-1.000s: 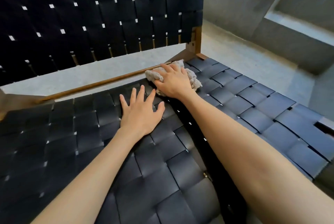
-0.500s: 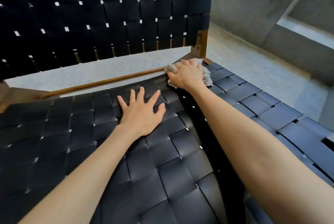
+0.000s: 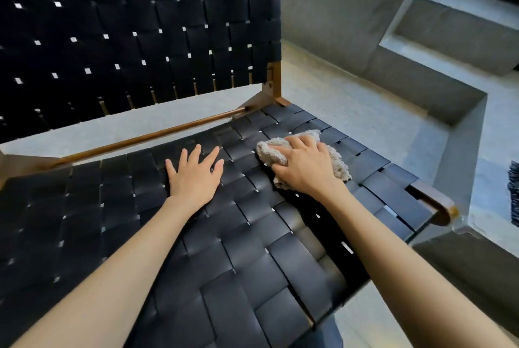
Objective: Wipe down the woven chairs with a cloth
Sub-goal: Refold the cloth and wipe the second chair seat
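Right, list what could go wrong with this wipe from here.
1. The shaggy cloth, gripped in a bunch by the right hand, may snag on strap edges or in the gaps of the woven seat.
2. Bunched that small, it could skip straps out near the wooden corner.
3. The left hand, pressed flat on the seat, may leave prints.
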